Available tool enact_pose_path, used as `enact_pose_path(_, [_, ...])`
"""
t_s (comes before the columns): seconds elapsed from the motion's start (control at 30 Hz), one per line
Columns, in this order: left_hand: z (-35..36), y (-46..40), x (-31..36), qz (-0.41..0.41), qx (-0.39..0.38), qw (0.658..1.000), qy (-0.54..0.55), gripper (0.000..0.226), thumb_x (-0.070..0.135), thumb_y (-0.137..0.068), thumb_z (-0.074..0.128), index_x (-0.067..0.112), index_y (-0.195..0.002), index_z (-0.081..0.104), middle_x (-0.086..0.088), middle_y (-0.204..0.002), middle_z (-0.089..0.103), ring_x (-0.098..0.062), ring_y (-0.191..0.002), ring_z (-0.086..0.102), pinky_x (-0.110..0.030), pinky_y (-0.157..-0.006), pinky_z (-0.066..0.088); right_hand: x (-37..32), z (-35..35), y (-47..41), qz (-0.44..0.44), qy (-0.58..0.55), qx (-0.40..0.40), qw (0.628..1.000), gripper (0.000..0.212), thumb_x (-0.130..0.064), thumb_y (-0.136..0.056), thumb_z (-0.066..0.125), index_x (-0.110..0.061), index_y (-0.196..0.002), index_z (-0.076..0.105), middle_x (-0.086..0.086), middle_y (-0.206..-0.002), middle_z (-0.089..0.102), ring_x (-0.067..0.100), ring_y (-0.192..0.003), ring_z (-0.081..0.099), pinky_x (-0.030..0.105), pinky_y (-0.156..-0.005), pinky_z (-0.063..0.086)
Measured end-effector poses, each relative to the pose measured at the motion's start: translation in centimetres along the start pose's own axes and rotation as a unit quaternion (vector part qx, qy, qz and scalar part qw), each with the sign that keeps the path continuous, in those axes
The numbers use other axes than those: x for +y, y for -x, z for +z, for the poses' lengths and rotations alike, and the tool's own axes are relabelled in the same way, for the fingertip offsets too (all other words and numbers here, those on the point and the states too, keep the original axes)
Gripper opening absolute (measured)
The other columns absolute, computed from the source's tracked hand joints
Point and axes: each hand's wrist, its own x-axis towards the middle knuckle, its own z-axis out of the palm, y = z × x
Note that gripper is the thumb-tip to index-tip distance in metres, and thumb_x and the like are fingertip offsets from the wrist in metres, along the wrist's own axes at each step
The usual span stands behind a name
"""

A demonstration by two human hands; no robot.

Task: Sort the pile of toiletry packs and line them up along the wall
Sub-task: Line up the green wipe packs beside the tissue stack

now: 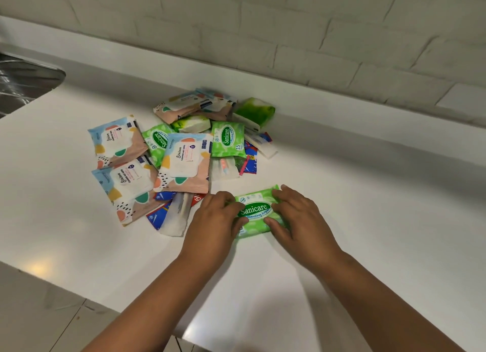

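Right now my left hand (pixel 219 215) and right hand (pixel 297 215) pinch one green Sanicare pack (pixel 256 211) by its ends. It sits apart from the pile (pixel 178 157), ready for the wall (pixel 289 36).

Both hands on one green Sanicare wipes pack (pixel 256 211), lying flat on the white countertop (pixel 355 193) just in front of the pile (pixel 184 157). Left hand (pixel 218 220) grips its left end, right hand (pixel 297 215) its right end, fingers curled over the edges. Pile sits toward the back edge by the white brick wall (pixel 289 30): Stalove wet-wipe packs, two more Sanicare packs, green tissue packs, blue-red sachets. Steel sink (pixel 23 80) at the far left edge.
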Motion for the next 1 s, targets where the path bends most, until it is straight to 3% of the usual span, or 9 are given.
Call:
enact_pose_path(0.13, [1.2,-0.4,0.5,-0.003,-0.014,0.999,0.031,0.025,0.024,-0.086,0.059,0.013,-0.107,0.069,-0.008,-0.106,0.062,-0.030,-0.092,0.057,-0.034,-0.076,0.052,-0.2,-0.5,0.9,-0.010,-0.024,-0.015,1.000,0.038,-0.041,-0.093,0.047,-0.015,-0.113,0.066,0.002,-0.130,0.061,0.018,-0.124,0.052,0.035,-0.100,0.046])
enact_pose_path(0.3, [2.1,-1.3,1.9,0.035,-0.065,0.996,0.057,0.037,0.035,-0.086,0.056,0.016,-0.117,0.066,-0.011,-0.123,0.060,-0.031,-0.110,0.053,-0.030,-0.094,0.039,1.2,-1.3,2.5,0.031,-0.019,-0.024,0.999,0.042,-0.041,-0.090,0.057,-0.017,-0.123,0.064,0.002,-0.134,0.058,0.021,-0.127,0.050,0.037,-0.106,0.041])
enact_pose_path(0.43, [3.4,-2.3,3.6,0.046,-0.085,0.992,0.085,0.033,0.031,-0.086,0.062,0.016,-0.116,0.066,-0.011,-0.125,0.059,-0.031,-0.113,0.052,-0.027,-0.094,0.033,3.1,-2.0,3.7,0.065,-0.048,0.001,0.997,0.038,-0.035,-0.088,0.065,-0.017,-0.121,0.066,0.001,-0.134,0.058,0.020,-0.127,0.050,0.037,-0.105,0.042])
enact_pose_path(1.0, [10.6,-5.8,16.7,0.088,-0.127,0.978,0.138,0.030,0.025,-0.087,0.066,0.015,-0.116,0.067,-0.010,-0.129,0.058,-0.031,-0.115,0.051,-0.031,-0.099,0.037,13.5,-8.2,11.5,0.157,-0.081,0.078,0.981,0.029,-0.026,-0.090,0.066,-0.017,-0.117,0.068,-0.003,-0.132,0.059,0.013,-0.128,0.049,0.030,-0.107,0.039])
